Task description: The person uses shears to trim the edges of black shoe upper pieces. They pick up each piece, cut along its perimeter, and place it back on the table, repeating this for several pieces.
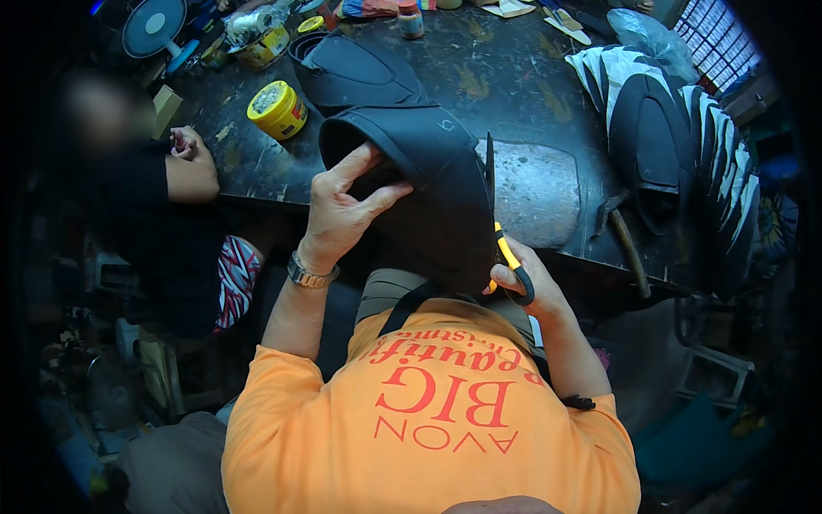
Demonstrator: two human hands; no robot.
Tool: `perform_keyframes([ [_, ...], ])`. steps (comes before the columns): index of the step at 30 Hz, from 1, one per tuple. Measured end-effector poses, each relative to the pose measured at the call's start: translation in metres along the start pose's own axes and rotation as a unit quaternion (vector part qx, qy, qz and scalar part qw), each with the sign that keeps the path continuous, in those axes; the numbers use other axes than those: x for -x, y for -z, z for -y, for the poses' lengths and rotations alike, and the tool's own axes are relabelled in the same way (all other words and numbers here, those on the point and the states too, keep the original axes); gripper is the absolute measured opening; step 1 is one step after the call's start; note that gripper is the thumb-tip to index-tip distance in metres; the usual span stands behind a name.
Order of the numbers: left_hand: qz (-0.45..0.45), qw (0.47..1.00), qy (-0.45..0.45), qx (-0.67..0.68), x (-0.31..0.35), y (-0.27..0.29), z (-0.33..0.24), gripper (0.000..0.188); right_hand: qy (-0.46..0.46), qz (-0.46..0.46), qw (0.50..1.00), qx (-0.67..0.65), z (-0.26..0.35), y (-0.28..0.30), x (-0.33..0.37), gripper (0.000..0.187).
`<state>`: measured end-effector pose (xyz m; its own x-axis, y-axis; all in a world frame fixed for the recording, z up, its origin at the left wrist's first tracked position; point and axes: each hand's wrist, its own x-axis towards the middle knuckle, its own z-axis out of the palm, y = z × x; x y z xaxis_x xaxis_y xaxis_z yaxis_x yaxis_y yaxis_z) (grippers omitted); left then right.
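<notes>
In front of my chest, a black shoe upper (pixel 449 201) is held at the table's near edge, its round opening turned to the left. My left hand (pixel 347 201) grips it at the opening, with fingers reaching inside the rim. A pair of scissors (pixel 503 244) with yellow and black handles is in my right hand (pixel 528 278). One dark blade points away from me along the upper's right edge; whether it is cutting cannot be made out. Just beyond lies another black upper (pixel 358 73), touching the held one.
A grey slab (pixel 539 193) and a hammer (pixel 629 244) lie on the dark table (pixel 479 68). Black uppers (pixel 651 128) with white pieces are lined up at right. A yellow jar (pixel 277 110) stands left, near another person's hand (pixel 186 143). A small fan (pixel 154 26) stands far left.
</notes>
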<state>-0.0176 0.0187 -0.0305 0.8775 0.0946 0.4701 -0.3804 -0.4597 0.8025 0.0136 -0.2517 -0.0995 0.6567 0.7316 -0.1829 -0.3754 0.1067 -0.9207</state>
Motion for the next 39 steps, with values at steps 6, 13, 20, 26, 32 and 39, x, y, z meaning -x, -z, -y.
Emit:
perform_keyframes([
  [6, -0.030, 0.999, -0.025, -0.036, 0.007, -0.003, 0.003, 0.046, -0.013, -0.026, 0.999, 0.015, -0.002, -0.002, 0.005, 0.042],
  [13, -0.050, 0.994, -0.043, -0.088, 0.013, -0.003, 0.005, 0.044, -0.011, -0.077, 0.997, 0.023, -0.011, -0.002, 0.014, 0.032],
  [20, -0.043, 0.996, -0.021, -0.075, 0.015, -0.006, 0.007, 0.044, -0.027, -0.089, 0.996, -0.002, -0.021, -0.007, 0.016, 0.029],
  [26, -0.044, 0.987, -0.003, -0.156, -0.004, 0.007, 0.001, 0.040, 0.012, -0.161, 0.986, -0.033, -0.008, 0.005, 0.003, 0.020],
  [32, -0.155, 0.911, -0.127, -0.360, -0.128, 0.062, 0.044, 0.044, 0.150, -0.244, 0.956, 0.057, 0.016, 0.027, -0.033, 0.023],
  [39, -0.025, 0.845, 0.103, -0.525, -0.250, 0.131, 0.141, 0.046, 0.213, -0.285, 0.926, 0.126, 0.003, 0.032, -0.061, 0.021],
])
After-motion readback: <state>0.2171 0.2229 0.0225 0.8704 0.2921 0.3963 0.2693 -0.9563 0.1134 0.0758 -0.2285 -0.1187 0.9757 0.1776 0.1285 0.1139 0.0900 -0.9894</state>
